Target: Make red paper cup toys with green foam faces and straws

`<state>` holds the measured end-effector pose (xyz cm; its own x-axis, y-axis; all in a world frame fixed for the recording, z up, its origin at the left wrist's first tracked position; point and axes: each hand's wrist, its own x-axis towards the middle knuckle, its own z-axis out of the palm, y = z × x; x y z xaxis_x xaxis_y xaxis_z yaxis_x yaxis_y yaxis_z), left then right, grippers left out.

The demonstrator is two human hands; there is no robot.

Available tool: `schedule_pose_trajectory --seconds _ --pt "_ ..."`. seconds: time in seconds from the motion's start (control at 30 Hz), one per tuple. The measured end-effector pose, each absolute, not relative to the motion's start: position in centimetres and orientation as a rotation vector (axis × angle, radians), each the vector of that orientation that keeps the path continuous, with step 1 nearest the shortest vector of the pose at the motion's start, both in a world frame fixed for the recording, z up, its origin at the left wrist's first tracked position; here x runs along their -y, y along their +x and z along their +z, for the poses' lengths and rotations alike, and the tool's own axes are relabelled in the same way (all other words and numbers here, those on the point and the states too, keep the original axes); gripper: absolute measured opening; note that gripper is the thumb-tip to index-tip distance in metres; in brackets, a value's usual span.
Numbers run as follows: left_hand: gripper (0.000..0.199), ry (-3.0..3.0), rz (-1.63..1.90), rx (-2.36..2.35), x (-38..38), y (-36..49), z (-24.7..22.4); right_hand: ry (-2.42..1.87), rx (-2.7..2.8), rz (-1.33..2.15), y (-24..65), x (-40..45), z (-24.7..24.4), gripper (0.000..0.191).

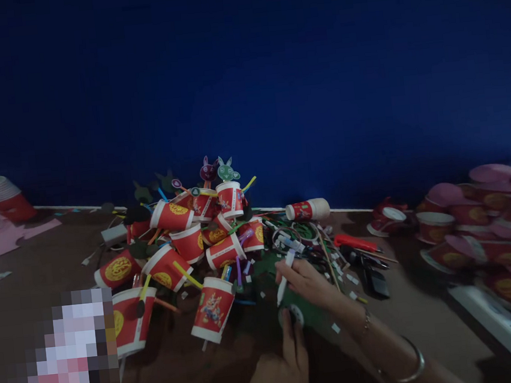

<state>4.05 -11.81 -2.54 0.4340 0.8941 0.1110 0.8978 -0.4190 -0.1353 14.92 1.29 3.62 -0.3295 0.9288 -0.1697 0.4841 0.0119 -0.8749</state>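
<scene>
My right hand (pixel 307 280) is closed around a white marker pen (pixel 286 279), its tip slanting down to a small round dark-and-white piece (pixel 297 315). Two outstretched fingers of my left hand (pixel 283 360) rest on that piece and cover part of it. Under and beside the piece lies a dark green sheet (pixel 312 306), partly hidden by my right hand and wrist. Just left of my hands, a red paper cup (pixel 213 309) with a printed figure lies tilted.
Red cups (pixel 186 243) with bunny cutouts (pixel 225 170) and coloured strips are heaped at centre left. Scraps, a red-handled tool (pixel 355 243) and a black object (pixel 375 279) lie at right. More cups (pixel 505 209) with pink discs and a white strip (pixel 497 315) are farther right.
</scene>
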Motion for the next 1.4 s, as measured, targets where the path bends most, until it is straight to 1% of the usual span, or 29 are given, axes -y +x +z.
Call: schedule_pose_trajectory --seconds 0.3,0.5,0.63,1.0,1.4 --pt "0.055 -2.525 -0.036 1.587 11.8 4.2 -2.6 -1.328 2.236 1.082 14.1 -1.7 3.8 0.045" --pt "0.056 -2.52 -0.034 1.596 11.9 4.2 -2.5 -1.39 2.33 1.013 13.8 -1.8 3.6 0.045" --pt "0.053 -2.502 -0.067 1.614 11.9 4.2 -2.5 -1.449 2.36 0.942 13.7 -2.0 3.2 0.046" --pt "0.053 -2.59 -0.007 1.622 11.7 4.2 -2.1 -1.44 2.273 0.986 14.6 -2.4 2.8 0.045" --pt "0.052 -2.66 0.002 1.592 11.5 3.9 -1.7 -1.516 1.895 1.149 16.6 -2.1 0.7 0.045"
